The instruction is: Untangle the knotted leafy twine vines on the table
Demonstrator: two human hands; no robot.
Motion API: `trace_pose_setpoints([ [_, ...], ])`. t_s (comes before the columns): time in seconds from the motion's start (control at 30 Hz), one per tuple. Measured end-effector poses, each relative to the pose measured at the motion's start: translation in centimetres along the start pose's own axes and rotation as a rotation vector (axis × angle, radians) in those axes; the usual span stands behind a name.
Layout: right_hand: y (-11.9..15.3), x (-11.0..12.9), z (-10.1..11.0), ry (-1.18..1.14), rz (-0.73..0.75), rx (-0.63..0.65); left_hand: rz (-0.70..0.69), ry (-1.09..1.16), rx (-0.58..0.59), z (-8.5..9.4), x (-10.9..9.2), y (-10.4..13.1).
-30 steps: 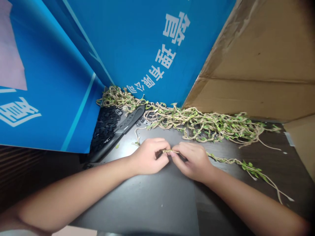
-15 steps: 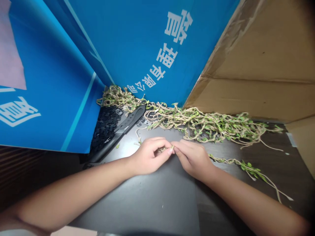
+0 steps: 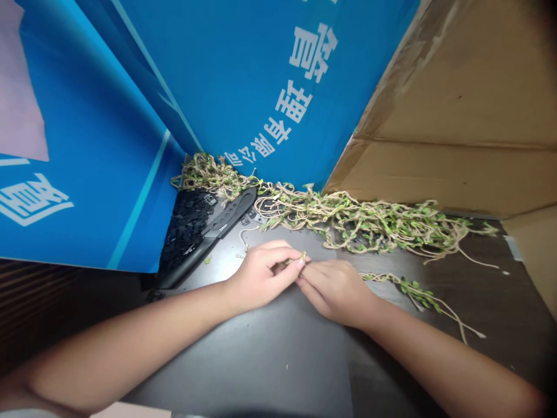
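My left hand [image 3: 261, 274] pinches a twine strand with small green leaves, its thumb and forefinger pressed together at the middle of the grey surface. Touching its fingertips, my right hand [image 3: 337, 290] has closed fingers on the same leafy twine [image 3: 413, 289], whose loose part trails out to the right behind my wrist. The bit between the fingertips is mostly hidden. Behind both hands lies a long heap of tangled leafy twine [image 3: 374, 220], with a smaller bundle [image 3: 209, 174] at its left.
A black-handled tool [image 3: 204, 244] lies left of my hands beside many small black pieces [image 3: 183, 217]. Blue printed panels [image 3: 261, 75] rise behind and at the left, and a cardboard wall [image 3: 461, 116] stands at the right. The grey surface [image 3: 261, 354] spreads in front.
The trailing end of the leafy twine has slid left toward my hands. My right hand has shifted slightly left and turned, its fingers now closer against my left fingertips.
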State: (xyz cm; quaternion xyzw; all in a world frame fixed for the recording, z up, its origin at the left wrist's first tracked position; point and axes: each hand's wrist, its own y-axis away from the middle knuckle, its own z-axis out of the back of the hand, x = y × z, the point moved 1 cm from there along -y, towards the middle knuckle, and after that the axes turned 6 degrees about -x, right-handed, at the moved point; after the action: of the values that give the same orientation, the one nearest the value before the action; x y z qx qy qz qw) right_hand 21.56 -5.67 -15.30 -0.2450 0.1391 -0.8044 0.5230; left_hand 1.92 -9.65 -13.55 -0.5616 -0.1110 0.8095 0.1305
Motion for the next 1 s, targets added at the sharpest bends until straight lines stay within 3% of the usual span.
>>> trace_pose_setpoints([
  [0.37,-0.2,0.4,0.7,0.069,0.024,-0.146,-0.029,-0.107,0.134,-0.3,0.1,0.0],
  [0.67,0.0,-0.4,0.4,0.030,-0.021,-0.224,-0.040,-0.128,0.161,-0.2,0.0,-0.2],
  [1.0,-0.1,-0.9,0.2,-0.119,-0.106,-0.213,-0.095,-0.164,0.180,-0.4,0.1,0.0],
])
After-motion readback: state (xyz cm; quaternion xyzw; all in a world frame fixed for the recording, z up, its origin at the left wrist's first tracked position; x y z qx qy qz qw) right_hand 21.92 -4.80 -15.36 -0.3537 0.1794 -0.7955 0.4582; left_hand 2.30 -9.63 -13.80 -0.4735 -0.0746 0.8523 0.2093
